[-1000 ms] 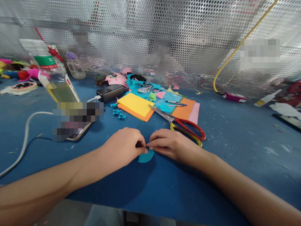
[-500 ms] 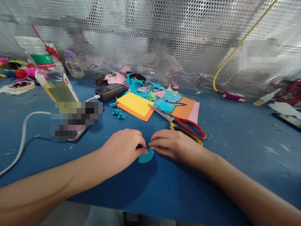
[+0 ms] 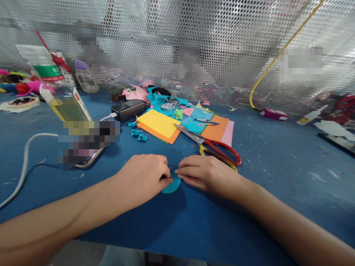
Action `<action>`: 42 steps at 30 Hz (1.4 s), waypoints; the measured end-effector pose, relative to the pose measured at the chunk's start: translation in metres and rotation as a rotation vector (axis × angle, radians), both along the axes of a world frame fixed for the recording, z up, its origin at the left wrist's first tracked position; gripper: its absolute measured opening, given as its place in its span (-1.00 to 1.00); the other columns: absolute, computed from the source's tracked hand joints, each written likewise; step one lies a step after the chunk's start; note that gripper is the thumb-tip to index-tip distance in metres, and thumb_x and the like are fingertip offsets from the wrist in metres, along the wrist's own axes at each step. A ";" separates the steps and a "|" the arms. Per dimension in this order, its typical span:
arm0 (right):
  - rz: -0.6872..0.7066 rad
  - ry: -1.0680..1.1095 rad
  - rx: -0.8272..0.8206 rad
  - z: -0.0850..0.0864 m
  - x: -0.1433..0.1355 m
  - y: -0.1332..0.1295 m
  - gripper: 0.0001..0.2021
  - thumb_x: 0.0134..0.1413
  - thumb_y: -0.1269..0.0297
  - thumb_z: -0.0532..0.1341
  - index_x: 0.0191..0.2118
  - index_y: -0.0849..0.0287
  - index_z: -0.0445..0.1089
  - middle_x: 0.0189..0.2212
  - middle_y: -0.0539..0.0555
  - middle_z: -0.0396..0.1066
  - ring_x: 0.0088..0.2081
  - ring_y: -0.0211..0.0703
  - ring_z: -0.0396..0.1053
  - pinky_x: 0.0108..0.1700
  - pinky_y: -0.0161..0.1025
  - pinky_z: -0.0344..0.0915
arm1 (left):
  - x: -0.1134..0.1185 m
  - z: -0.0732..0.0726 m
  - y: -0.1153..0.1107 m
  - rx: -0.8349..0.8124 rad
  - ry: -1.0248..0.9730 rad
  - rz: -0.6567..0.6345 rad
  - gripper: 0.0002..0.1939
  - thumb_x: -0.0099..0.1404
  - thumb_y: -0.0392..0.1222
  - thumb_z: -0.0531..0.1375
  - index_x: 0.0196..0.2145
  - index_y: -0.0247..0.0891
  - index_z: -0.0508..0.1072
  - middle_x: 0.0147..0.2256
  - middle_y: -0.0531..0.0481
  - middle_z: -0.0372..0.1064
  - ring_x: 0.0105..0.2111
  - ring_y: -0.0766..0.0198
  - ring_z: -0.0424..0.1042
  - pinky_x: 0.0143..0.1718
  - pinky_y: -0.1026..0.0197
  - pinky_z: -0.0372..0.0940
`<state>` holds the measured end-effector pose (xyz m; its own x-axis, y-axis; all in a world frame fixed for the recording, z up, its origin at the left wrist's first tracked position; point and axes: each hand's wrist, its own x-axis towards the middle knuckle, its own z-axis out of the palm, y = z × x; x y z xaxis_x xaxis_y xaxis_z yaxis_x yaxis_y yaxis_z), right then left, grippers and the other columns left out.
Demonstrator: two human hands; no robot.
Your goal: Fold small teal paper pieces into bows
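A small blue piece of paper (image 3: 172, 186) with a rounded lower edge is between my two hands, low over the blue table. My left hand (image 3: 149, 171) is closed, its thumb and fingers pinching the paper's left side. My right hand (image 3: 201, 170) grips the opposite side with its fingers pressed together. My fingers hide part of the paper's upper edge. Just beyond my right hand lie large scissors (image 3: 205, 140) with red and yellow handles, blades pointing to the far left.
Yellow and orange sheets (image 3: 158, 123) lie ahead, with small folded blue paper pieces (image 3: 138, 135) beside them. A phone (image 3: 90, 159) leans against a bottle (image 3: 63, 99) on the left. Behind them stands a black box (image 3: 127, 110) with a white cable. A perforated metal panel (image 3: 161, 44) closes off the back.
The view has shifted slightly. My left hand's fingertips have moved a little on the blue paper, and the thumb lies closer to the fingers. Both hands still hold it.
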<state>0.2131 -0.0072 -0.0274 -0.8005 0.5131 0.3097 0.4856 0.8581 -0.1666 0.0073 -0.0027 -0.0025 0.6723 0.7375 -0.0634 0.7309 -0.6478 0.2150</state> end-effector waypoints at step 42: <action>-0.048 0.043 -0.038 -0.001 0.002 -0.001 -0.81 0.16 0.35 0.09 -0.25 0.25 0.45 -0.26 0.12 0.46 -0.25 -0.18 0.41 -0.17 -0.26 0.34 | 0.000 -0.002 0.003 -0.016 -0.040 -0.073 -0.75 0.24 -0.12 0.04 -0.29 -0.10 0.52 -0.30 0.07 0.42 -0.40 0.29 0.41 -0.42 0.28 0.14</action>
